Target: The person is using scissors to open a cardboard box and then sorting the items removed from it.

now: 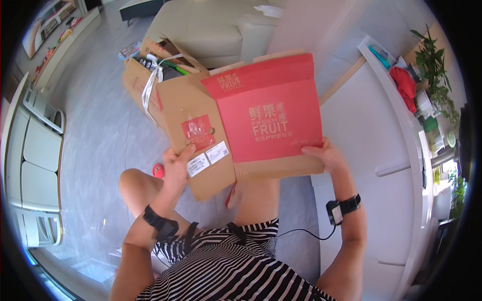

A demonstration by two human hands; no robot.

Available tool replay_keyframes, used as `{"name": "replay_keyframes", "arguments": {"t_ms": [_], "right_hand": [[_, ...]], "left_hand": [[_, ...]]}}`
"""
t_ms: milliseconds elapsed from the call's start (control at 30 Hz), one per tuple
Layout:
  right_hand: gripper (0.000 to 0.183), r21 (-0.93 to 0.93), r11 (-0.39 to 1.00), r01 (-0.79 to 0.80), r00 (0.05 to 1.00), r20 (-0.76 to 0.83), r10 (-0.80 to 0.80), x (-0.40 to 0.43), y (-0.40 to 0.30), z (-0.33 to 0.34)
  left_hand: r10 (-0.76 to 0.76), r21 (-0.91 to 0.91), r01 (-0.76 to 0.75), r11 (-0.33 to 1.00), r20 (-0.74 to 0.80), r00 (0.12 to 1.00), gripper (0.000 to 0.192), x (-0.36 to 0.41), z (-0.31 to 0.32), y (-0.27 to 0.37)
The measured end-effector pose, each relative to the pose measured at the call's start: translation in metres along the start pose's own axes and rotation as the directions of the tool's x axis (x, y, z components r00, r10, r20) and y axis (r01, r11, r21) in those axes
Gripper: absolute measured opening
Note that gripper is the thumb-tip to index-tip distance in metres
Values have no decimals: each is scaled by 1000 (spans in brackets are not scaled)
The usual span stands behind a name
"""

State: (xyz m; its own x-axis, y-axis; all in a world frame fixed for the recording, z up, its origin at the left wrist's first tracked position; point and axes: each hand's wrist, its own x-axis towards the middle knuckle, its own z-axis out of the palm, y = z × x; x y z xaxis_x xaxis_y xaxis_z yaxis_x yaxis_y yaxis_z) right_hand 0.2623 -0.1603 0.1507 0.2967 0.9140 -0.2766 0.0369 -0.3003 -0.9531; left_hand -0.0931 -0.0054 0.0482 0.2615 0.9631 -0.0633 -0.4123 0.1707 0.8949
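Observation:
A red and brown cardboard fruit box [271, 116], flattened or partly unfolded, is held out above my knees. My left hand [179, 160] grips its brown panel, thumb on top, beside a white label [198, 164]. At the lower right corner of the red panel, my right hand [324, 152] pinches the edge, thumb over the front. Behind the brown panel stands a bundle of cardboard [131, 81] tied with a white plastic strap [150, 84]; dark and green packaging shows among its pieces.
A beige sofa [196, 26] stands beyond the bundle. White cabinets [369, 124] run along my right, with a red cloth [403, 88] and potted plants [433, 60] on the counter. White chairs [41, 150] are at the left. A black cable [305, 231] hangs by my right arm.

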Motion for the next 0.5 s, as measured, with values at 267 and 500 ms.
{"name": "replay_keyframes", "arguments": {"t_ms": [267,500], "right_hand": [[35,-135,978,162,985,74,-153,-49,2,65],[33,-403,822,402,915,222,-338,-82,40,136]], "left_hand": [[97,-56,-95,994,39,994,32,4,40,-36],[217,181,-274,944,281,935,41,-30,89,-35]]}}
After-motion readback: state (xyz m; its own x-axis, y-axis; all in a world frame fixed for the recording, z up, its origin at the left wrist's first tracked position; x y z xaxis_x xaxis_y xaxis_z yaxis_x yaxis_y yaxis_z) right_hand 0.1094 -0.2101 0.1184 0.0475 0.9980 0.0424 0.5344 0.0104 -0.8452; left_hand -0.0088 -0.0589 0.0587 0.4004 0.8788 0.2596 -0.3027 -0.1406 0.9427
